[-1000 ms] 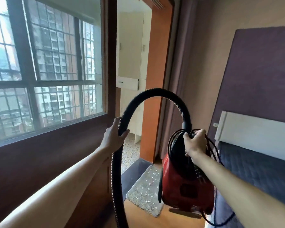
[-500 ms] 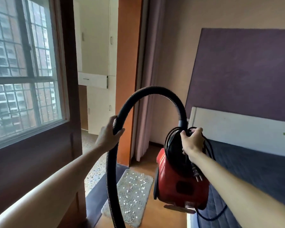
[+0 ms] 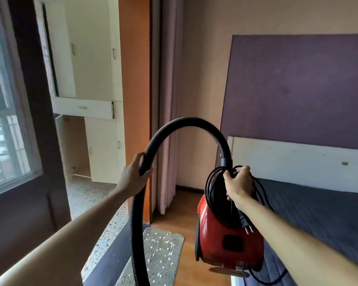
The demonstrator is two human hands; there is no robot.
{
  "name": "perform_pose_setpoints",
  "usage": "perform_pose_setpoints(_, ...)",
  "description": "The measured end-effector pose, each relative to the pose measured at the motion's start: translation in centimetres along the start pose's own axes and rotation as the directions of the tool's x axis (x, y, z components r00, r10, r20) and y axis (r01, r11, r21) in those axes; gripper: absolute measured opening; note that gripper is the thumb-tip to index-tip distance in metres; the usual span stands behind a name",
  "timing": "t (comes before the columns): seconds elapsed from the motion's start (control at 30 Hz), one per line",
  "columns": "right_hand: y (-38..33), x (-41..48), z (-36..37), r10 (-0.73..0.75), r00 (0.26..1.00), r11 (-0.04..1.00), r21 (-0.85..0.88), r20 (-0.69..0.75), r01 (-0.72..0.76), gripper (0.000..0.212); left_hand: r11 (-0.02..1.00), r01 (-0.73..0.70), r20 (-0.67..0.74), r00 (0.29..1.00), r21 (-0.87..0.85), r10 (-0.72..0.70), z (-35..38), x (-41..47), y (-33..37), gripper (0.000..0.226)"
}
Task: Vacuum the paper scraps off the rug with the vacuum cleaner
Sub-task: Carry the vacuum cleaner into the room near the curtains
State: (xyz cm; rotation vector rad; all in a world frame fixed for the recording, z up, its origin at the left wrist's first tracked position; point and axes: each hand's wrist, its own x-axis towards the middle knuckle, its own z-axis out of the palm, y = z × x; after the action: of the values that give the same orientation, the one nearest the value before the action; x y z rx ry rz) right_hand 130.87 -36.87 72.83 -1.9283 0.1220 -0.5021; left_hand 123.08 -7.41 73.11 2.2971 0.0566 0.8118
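A red vacuum cleaner (image 3: 227,242) hangs in the air in front of me. My right hand (image 3: 238,183) grips its top handle together with loops of black power cord; the plug (image 3: 246,223) dangles beside my wrist. The black ribbed hose (image 3: 186,125) arches from the body over to the left, where my left hand (image 3: 133,176) grips it, then drops out of view below. On the wooden floor lies a grey shaggy rug (image 3: 161,254) scattered with white paper scraps (image 3: 163,242).
A bed with a dark blue cover (image 3: 322,211) and white headboard stands on the right. A window (image 3: 4,129) and dark wall fill the left. Ahead are an orange door frame (image 3: 134,100), a pink curtain (image 3: 165,100) and white cabinets (image 3: 91,79) beyond.
My view has swung to the right and moved forward: the window slid left, the bed and rug came closer. Both hands keep the same hold on hose and vacuum.
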Motion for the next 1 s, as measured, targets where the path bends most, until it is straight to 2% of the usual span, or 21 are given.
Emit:
perform_pose_setpoints(0.6,6.7,20.5,2.8,-0.017,0.999,0.999,-0.026,0.035,0.018,0.026,1.000,0.006,-0.006,1.000,-0.002,-0.006,16.5,16.8,2.5,0.049)
perform_pose_setpoints(1.0,10.6,30.3,6.0,0.019,1.000,0.999,-0.047,0.003,-0.019,0.024,0.999,0.007,0.074,0.997,-0.052,-0.003,26.4,26.7,-1.5,0.047)
